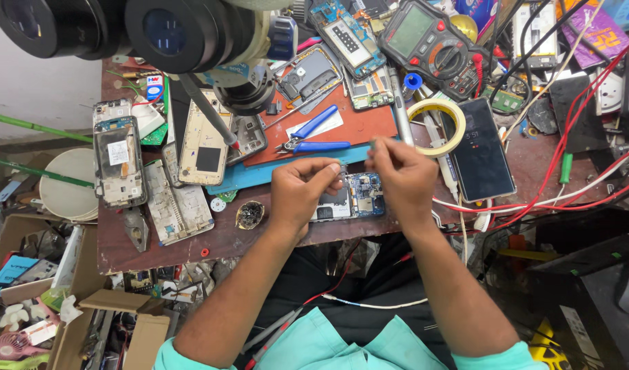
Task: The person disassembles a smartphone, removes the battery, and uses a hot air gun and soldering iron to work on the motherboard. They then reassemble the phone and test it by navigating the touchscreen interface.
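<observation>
An opened phone (359,195) with a blue circuit board showing lies at the bench's near edge. My left hand (300,195) rests over its left part, fingers curled and pinched together just above it. My right hand (400,178) hovers over its right side, fingertips pinched near the left hand's; anything held between them is too small to see. Blue-handled cutters (314,137) lie on the red mat just beyond my hands.
A microscope head (157,34) hangs over the back left. Several stripped phone frames (119,161) lie at left. A tape roll (437,127), a dark phone (482,151), a multimeter (434,44) and red wires (568,199) crowd the right. Boxes of parts sit on the floor at left.
</observation>
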`<state>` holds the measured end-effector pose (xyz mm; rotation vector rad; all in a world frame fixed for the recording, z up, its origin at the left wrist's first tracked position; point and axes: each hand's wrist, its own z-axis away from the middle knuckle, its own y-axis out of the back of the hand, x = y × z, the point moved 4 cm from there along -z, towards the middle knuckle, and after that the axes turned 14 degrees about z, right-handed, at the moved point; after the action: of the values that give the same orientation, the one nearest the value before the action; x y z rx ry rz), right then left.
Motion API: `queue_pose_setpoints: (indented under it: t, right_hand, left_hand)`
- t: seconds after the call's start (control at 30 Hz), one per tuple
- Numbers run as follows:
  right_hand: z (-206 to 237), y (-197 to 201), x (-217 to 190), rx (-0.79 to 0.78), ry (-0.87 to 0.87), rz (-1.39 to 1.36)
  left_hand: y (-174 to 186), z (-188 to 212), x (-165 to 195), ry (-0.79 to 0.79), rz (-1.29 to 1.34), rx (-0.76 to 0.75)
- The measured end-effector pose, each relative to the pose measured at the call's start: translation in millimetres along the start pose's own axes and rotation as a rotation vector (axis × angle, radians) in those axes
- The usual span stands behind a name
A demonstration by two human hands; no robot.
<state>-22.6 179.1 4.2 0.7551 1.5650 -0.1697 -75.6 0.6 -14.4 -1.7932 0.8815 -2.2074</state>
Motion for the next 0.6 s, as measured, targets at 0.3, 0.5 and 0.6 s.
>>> queue_pose_setpoints:
  t: [0.3, 0.5, 0.6]
  right_hand:
    - [-26, -2, -59, 0.168, 0.740, 0.836]
    - [7, -9, -21, -0.296, 0.369, 0.241]
    - [5, -12, 2, -0.321, 0.161, -0.058]
  left_hand:
    - [6, -5, 2, 0.100, 0.079, 0.059]
    - [1, -2, 0, 0.038, -0.004, 0.019]
    - [-1, 0, 1, 0.106, 0.011, 0.048]
